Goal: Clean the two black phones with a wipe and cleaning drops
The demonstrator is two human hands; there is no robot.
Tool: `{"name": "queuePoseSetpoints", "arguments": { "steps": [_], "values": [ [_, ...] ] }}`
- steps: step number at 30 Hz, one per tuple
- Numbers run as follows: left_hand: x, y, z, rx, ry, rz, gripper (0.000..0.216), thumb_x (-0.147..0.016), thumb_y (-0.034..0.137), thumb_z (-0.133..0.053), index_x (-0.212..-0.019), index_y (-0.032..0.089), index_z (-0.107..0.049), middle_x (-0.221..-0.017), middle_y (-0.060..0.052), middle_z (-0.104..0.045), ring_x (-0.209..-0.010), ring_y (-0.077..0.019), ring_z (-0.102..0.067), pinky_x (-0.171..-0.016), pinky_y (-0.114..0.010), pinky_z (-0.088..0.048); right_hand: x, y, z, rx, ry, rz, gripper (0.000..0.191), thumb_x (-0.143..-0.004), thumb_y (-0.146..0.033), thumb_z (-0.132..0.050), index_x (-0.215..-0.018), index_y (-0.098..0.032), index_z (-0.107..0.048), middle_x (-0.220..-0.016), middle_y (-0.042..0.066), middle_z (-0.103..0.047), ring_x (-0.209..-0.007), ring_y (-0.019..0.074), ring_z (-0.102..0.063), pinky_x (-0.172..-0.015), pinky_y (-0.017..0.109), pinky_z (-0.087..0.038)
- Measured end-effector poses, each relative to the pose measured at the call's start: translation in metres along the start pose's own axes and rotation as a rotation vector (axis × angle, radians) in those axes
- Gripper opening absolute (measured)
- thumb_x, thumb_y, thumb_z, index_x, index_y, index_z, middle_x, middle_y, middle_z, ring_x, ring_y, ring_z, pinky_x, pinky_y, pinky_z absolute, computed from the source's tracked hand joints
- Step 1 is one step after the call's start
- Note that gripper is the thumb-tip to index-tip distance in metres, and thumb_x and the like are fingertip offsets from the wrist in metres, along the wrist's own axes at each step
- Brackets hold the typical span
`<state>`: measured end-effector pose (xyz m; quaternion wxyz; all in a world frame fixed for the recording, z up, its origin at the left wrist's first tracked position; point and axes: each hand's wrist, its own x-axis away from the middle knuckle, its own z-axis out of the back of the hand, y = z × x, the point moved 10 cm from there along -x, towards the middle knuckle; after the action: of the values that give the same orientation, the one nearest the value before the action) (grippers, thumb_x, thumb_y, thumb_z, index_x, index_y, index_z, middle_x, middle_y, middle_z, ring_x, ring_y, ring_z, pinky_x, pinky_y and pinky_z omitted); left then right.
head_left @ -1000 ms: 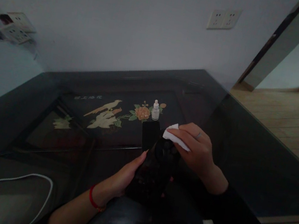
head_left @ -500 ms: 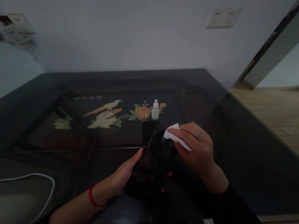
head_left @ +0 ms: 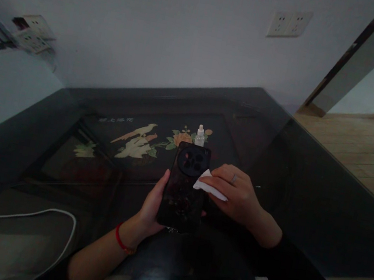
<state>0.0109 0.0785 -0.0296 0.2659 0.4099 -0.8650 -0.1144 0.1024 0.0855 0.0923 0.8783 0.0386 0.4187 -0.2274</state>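
A dark smartphone is held over the table with its back and round camera ring turned up toward me. My left hand wraps round it, thumb along the left edge and fingertips showing at the right edge. Between the fingers of my right hand is a folded white tissue; its tip touches the phone's back just below and right of the camera ring. A small dropper bottle with a white top stands behind the phone, its base hidden by it.
The dark glossy tabletop carries a bird-and-flower picture. A white cable curves over the left front part. A pale wall with sockets rises behind, and wooden floor lies to the right.
The phone has tilted so its back and camera ring show more fully. The tissue has moved from over the camera ring down to its lower right edge. The view has shifted slightly.
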Motion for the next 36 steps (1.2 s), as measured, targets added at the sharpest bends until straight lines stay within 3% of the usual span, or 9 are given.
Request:
{"name": "queuePoseSetpoints", "arguments": {
  "steps": [5,10,12,15,18,22,25,30,36],
  "values": [
    [-0.002,0.004,0.000,0.041,0.045,-0.028,0.057,-0.094,0.054,-0.032,-0.113,0.011,-0.065,-0.095,-0.012,-0.073,-0.099,-0.0271,-0.066,-0.099,-0.049,-0.040,0.004,0.008,-0.002,0.016,0.030,-0.085,0.014,-0.090,-0.017,-0.053,-0.095,-0.014,-0.066,-0.080,0.006,-0.064,-0.074,0.0166,-0.057,-0.066,0.030,-0.047],
    [-0.007,0.010,-0.001,0.049,0.048,-0.060,0.057,-0.096,0.050,-0.030,-0.119,0.009,-0.063,-0.098,-0.011,-0.072,-0.099,-0.0241,-0.065,-0.098,-0.038,-0.041,0.005,-0.036,-0.022,-0.058,-0.062,0.140,0.019,-0.091,-0.017,-0.048,-0.096,-0.014,-0.065,-0.081,0.006,-0.065,-0.073,0.0165,-0.056,-0.067,0.032,-0.046],
    [-0.008,0.005,0.000,0.059,0.024,-0.021,0.056,-0.095,0.050,-0.032,-0.113,0.009,-0.066,-0.091,-0.010,-0.073,-0.088,-0.0218,-0.067,-0.091,-0.034,-0.043,0.005,-0.044,-0.024,-0.081,-0.053,0.175,0.020,-0.091,-0.016,-0.047,-0.097,-0.014,-0.065,-0.082,0.007,-0.066,-0.074,0.0169,-0.057,-0.067,0.032,-0.045],
    [-0.010,-0.006,0.004,0.102,0.010,0.024,0.046,-0.095,0.045,-0.040,-0.090,0.011,-0.071,-0.073,-0.005,-0.071,-0.069,-0.0155,-0.064,-0.080,-0.026,-0.045,0.001,-0.036,-0.016,-0.050,0.038,0.083,0.021,-0.093,-0.020,-0.048,-0.100,-0.013,-0.066,-0.082,0.008,-0.065,-0.074,0.0181,-0.056,-0.064,0.032,-0.044],
    [-0.012,-0.018,0.006,0.161,0.020,0.045,0.035,-0.094,0.035,-0.046,-0.078,0.012,-0.069,-0.068,-0.002,-0.068,-0.066,-0.0121,-0.063,-0.077,-0.022,-0.043,-0.003,-0.025,-0.014,0.034,0.070,-0.023,0.020,-0.092,-0.019,-0.049,-0.100,-0.014,-0.067,-0.083,0.008,-0.064,-0.074,0.0186,-0.056,-0.064,0.032,-0.043],
    [-0.011,-0.019,0.009,0.180,0.083,0.026,0.043,-0.097,0.026,-0.039,-0.068,0.012,-0.067,-0.060,-0.002,-0.065,-0.059,-0.0101,-0.061,-0.072,-0.020,-0.044,-0.007,-0.030,-0.021,0.080,0.053,-0.030,0.018,-0.091,-0.017,-0.051,-0.094,-0.015,-0.069,-0.080,0.007,-0.065,-0.072,0.0179,-0.056,-0.065,0.032,-0.043],
    [-0.010,-0.015,0.006,0.130,0.068,0.037,0.046,-0.096,0.035,-0.037,-0.075,0.010,-0.069,-0.061,-0.003,-0.066,-0.057,-0.0122,-0.061,-0.068,-0.023,-0.045,-0.006,-0.049,-0.029,0.023,0.022,0.068,0.020,-0.093,-0.019,-0.048,-0.093,-0.013,-0.068,-0.080,0.008,-0.066,-0.073,0.0175,-0.056,-0.066,0.031,-0.043],
    [-0.013,-0.006,0.004,0.043,0.008,-0.017,0.046,-0.096,0.039,-0.034,-0.103,0.010,-0.069,-0.077,-0.006,-0.071,-0.071,-0.0166,-0.064,-0.079,-0.029,-0.046,0.002,-0.082,-0.038,-0.108,-0.074,0.310,0.023,-0.094,-0.012,-0.044,-0.089,-0.013,-0.067,-0.076,0.003,-0.066,-0.072,0.0153,-0.057,-0.068,0.029,-0.046],
    [-0.010,-0.007,0.014,0.113,0.092,-0.028,0.032,-0.092,0.033,-0.049,-0.077,0.013,-0.068,-0.061,0.000,-0.064,-0.057,-0.0112,-0.059,-0.070,-0.023,-0.045,-0.004,-0.038,-0.031,0.030,-0.017,0.052,0.024,-0.095,-0.019,-0.044,-0.091,-0.013,-0.067,-0.080,0.008,-0.065,-0.073,0.0179,-0.056,-0.064,0.031,-0.046]
  ]
}}
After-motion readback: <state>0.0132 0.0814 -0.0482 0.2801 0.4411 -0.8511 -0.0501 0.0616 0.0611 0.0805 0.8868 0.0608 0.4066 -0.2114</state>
